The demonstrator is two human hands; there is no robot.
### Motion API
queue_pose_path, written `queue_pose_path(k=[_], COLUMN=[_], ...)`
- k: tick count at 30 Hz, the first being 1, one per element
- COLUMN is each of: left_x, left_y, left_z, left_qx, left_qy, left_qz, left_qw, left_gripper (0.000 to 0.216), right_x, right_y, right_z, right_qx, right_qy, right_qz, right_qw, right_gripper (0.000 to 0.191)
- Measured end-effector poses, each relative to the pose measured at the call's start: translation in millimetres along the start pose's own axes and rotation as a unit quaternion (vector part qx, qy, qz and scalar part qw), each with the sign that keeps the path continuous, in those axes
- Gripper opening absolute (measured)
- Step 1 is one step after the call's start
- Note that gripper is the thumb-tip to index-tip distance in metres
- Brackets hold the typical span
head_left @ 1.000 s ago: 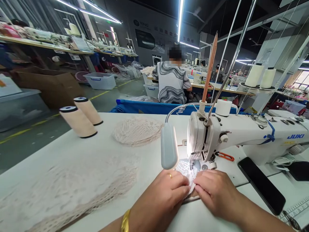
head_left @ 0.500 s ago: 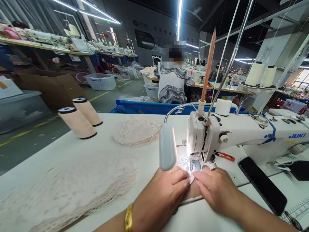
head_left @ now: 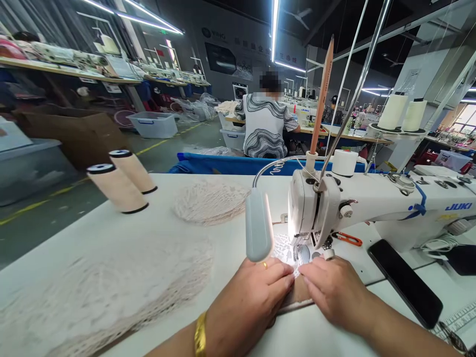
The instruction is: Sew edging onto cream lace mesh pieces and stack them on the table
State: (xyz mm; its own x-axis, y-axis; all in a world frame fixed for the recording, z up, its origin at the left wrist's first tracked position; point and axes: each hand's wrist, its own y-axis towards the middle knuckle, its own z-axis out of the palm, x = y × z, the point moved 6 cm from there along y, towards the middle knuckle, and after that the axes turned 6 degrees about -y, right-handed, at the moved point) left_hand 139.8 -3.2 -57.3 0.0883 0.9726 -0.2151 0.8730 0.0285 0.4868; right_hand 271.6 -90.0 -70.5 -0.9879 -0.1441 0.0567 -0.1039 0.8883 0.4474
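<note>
A sewing workshop or factory floor, seen from a seat at one station. In front, a white industrial sewing machine [head_left: 357, 201] lettered JUKI stands on a white worktable [head_left: 226, 248]; thread cones [head_left: 392, 113] sit on a stand behind it. Ahead, a co-worker [head_left: 265, 129], back turned, sits at another table. At left, a long bench [head_left: 74, 75] carries a row of machines [head_left: 61, 55]. Plastic bins [head_left: 154, 124] rest on a floor marked with yellow lines [head_left: 156, 147], under bright strip lights [head_left: 274, 29].
</note>
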Motion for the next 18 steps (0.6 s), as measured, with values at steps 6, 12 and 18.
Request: queue_pose_path(k=[6, 12, 18], left_x=[6, 11, 16], left_y=[8, 11, 9], left_z=[-2, -6, -7], left_qx=[-0.007, -0.022, -0.031], left_qy=[0.002, 0.006, 0.002], left_qz=[-0.001, -0.008, -0.031], left_qw=[1.000, 1.000, 0.999], left_gripper=[0.028, 0.031, 0.032], right_x=[-1, -2, -3], right_y=[6, 8, 5], right_z=[-1, -1, -2], right_qx=[-0.017, -0.022, -0.037], right_qy=[-0.008, -0.011, 0.002], right_qz=[0.007, 0.017, 0.018], right_qw=[1.000, 1.000, 0.999], right_gripper=[0.026, 0.026, 0.027])
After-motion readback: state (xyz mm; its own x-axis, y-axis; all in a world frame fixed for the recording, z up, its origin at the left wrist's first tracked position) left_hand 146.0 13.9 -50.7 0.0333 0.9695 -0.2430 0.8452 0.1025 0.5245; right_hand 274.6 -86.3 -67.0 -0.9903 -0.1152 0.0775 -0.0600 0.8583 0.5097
